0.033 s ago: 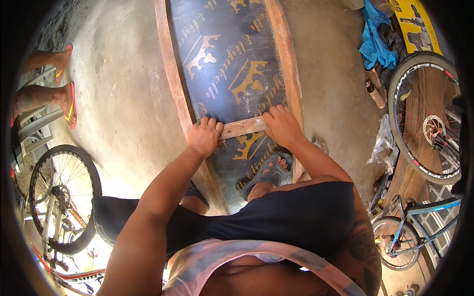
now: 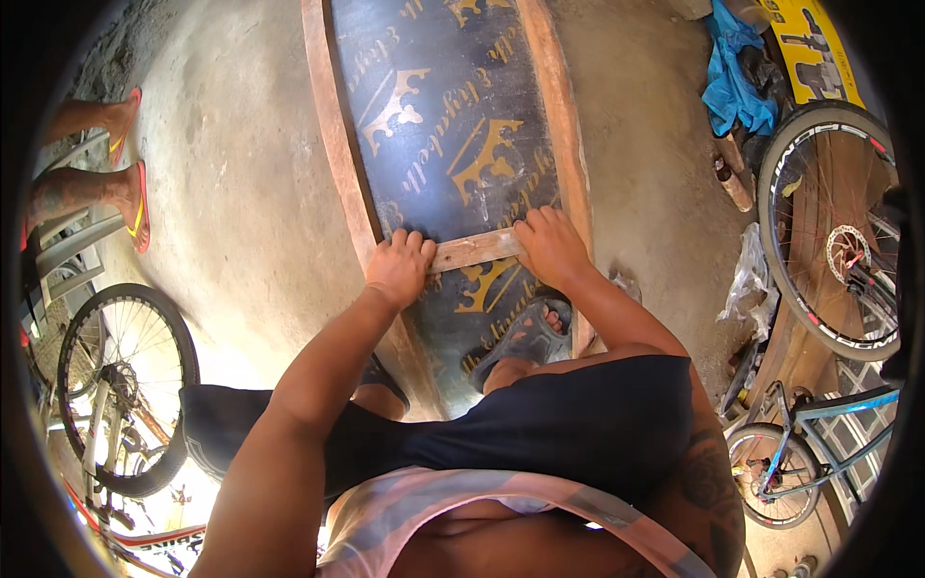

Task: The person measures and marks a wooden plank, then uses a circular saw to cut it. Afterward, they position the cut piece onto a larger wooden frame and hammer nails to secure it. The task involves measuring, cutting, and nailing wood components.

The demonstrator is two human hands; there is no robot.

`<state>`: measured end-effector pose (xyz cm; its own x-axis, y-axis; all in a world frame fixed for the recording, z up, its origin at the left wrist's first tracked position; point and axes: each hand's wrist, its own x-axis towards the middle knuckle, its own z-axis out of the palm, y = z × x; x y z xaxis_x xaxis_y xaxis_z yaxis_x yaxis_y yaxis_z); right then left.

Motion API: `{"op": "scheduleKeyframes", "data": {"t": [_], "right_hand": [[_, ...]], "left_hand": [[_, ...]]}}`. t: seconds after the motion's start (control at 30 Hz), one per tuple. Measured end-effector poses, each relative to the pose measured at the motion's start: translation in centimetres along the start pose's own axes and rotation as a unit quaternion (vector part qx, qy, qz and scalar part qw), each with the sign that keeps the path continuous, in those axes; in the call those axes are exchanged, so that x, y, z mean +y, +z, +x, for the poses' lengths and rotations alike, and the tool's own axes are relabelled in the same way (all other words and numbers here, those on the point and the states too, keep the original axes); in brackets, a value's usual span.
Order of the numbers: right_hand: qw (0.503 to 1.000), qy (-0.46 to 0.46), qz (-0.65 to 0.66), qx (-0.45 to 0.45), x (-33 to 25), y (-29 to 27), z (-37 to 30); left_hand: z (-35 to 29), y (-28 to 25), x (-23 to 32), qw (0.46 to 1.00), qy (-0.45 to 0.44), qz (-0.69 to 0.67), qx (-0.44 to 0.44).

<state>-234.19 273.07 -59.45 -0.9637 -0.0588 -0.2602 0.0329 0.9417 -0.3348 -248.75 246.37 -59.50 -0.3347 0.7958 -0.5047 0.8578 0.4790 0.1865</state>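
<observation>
A short wooden strip [image 2: 474, 250] lies crosswise between the two long wooden rails of a dark panel [image 2: 434, 125] printed with gold and pale crowns. My left hand [image 2: 400, 268] is closed over the strip's left end, beside the left rail [image 2: 339, 144]. At its other end, my right hand [image 2: 553, 243] has its fingers curled over the wood, close to the right rail [image 2: 562, 125]. Both thumbs are on the near side of the strip or hidden under the hands. My sandalled foot [image 2: 525, 337] rests on the panel just below my right hand.
Another person's feet in red flip-flops [image 2: 142, 207] are at the left, by a grey chair. A bicycle wheel [image 2: 125, 385] stands at lower left. On the right are a large wheel [image 2: 771, 222], a blue bicycle [image 2: 838, 414], blue plastic [image 2: 737, 77] and a yellow box [image 2: 819, 53].
</observation>
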Motion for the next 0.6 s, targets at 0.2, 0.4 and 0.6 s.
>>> {"op": "scheduleKeyframes", "data": {"t": [0.2,0.4,0.6], "right_hand": [[1.0,-0.001,0.001,-0.011,0.4,-0.4,0.8],[1.0,0.016,0.015,0.018,0.5,0.1,0.5],[0.998,0.037,0.014,-0.038,-1.0,0.4,0.1]], "left_hand": [[1.8,-1.8,-0.8,0.997,0.031,-0.025,-0.067],[4.1,-6.6,-7.4,0.952,-0.118,-0.249,0.136],[1.7,-9.6,-8.6,0.994,-0.091,-0.031,0.054]]}}
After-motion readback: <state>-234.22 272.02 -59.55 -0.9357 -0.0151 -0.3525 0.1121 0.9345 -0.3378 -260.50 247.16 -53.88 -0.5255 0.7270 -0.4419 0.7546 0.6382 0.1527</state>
